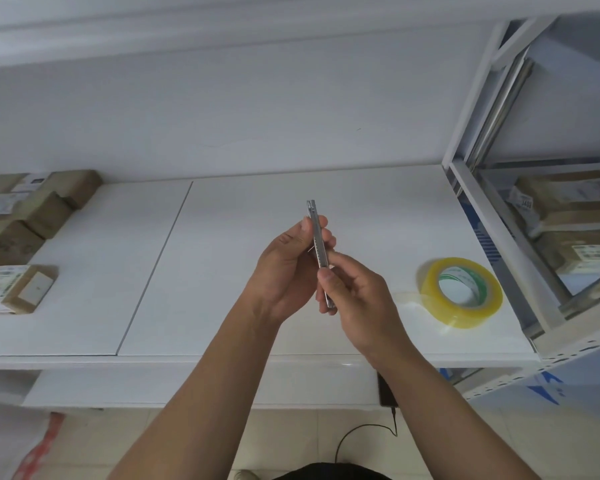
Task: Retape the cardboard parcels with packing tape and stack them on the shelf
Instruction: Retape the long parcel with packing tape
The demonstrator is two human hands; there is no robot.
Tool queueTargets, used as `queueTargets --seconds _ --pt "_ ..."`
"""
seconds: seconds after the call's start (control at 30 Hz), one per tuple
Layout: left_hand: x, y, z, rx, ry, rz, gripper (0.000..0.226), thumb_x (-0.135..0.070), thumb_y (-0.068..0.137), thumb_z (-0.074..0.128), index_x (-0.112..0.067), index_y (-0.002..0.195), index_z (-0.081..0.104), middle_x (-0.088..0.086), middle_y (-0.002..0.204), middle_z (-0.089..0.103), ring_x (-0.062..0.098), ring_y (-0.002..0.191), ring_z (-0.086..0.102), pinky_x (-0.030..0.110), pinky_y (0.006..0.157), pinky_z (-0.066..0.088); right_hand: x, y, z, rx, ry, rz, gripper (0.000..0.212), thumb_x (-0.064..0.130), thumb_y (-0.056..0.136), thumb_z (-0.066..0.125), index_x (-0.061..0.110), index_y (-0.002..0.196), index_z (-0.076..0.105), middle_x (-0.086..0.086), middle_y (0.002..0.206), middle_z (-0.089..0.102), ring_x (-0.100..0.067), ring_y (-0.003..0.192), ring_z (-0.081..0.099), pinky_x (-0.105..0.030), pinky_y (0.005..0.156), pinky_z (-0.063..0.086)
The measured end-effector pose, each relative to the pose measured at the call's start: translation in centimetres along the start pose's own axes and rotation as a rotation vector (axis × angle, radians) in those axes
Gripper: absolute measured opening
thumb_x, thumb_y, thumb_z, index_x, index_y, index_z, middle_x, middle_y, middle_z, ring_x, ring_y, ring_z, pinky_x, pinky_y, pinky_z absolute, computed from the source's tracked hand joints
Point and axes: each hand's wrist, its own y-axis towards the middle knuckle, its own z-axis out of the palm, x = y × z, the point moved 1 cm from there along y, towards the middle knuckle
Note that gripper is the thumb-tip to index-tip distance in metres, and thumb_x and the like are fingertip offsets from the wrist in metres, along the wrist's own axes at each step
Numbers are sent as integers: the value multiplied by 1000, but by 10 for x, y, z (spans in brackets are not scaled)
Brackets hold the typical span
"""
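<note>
A slim metal utility knife [316,237] stands nearly upright above the middle of the white table [222,271]. My left hand [284,268] grips its upper part from the left, thumb near the top. My right hand [354,299] pinches its lower part from the right. A roll of yellowish clear packing tape [461,292] lies on the table to the right of my hands. Several brown cardboard parcels [32,216] with labels sit along the table's left edge. More parcels [568,202] rest on the white metal shelf [492,237] at the right.
A white wall stands behind the table. A seam [153,268] runs across the tabletop on the left. Below the front edge a dark device with a black cable [385,393] hangs over the tiled floor. Red-and-white sacking [39,445] lies at the bottom left.
</note>
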Motion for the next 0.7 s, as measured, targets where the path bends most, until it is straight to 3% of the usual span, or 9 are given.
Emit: queueTargets --seconds 0.07,0.13,0.27,0.37,0.47,0.53,0.7 --pt "9 5 -5 -80 114 3 21 -29 96 55 -12 99 68 5 89 63 19 74 61 31 60 53 -9 2 -7 -69 -112 69 18 19 102 54 33 112 57 -1 68 66 -11 62 61 -24 65 51" --pt "24 9 -10 -177 266 12 20 -20 99 55 -7 102 69 8 92 66 20 82 63 30 73 53 -23 6 -19 -118 -339 127 4 25 102 53 27 105 52 3 73 69 -11 65 65 -29 68 53" --pt "55 20 -17 -267 475 -23 15 -6 99 56 0 101 69 13 87 67 23 82 65 27 78 55 -44 17 -38 -44 -853 156 23 37 103 46 17 101 56 1 86 70 -20 77 66 -38 70 54" --pt "65 34 -19 -347 508 -23 12 -5 96 61 1 99 71 13 87 71 24 83 68 34 86 58 -43 30 -45 -84 -992 99 28 35 104 45 13 110 62 -3 96 68 -23 87 64 -30 67 43" --pt "68 50 -17 -364 470 -42 14 -4 95 61 2 103 71 16 95 73 24 87 70 33 92 57 -43 54 -57 -48 -1071 149 25 29 102 48 10 100 64 -8 97 68 -30 91 62 -30 66 34" --pt "71 63 -21 -387 512 -73 16 -9 96 62 -2 107 71 12 98 72 22 89 69 29 88 56 -47 76 -73 -39 -1104 231 24 30 99 52 10 94 64 -11 93 69 -33 89 63 -31 66 37" --pt "82 69 -45 -493 979 -135 17 -22 96 56 -14 98 70 -2 86 63 18 80 55 26 70 43 -65 115 -112 -14 -1178 440 14 21 90 58 8 86 54 -17 96 65 -33 79 58 -31 62 38"
